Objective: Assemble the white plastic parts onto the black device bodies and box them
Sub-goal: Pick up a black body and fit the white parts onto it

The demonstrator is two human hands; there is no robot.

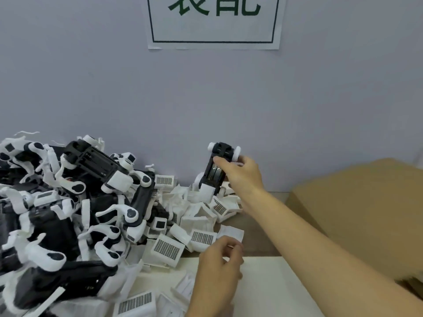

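Note:
My right hand (242, 175) grips a black device body (216, 167) with white round ends, held tilted upright against the wall above the pile of parts. My left hand (219, 261) is lower, near the table's front, with fingers curled and pinching a small white plastic part (231, 234) at its fingertips. A heap of black device bodies with white curved arms (75, 202) fills the left. Several white grille-faced plastic parts (169, 248) lie scattered in the middle.
A brown cardboard box (357, 209) stands at the right, partly under my right forearm. A white sheet (274, 289) covers the near table. A grey wall (206, 99) with a paper sign (212, 21) rises right behind the piles.

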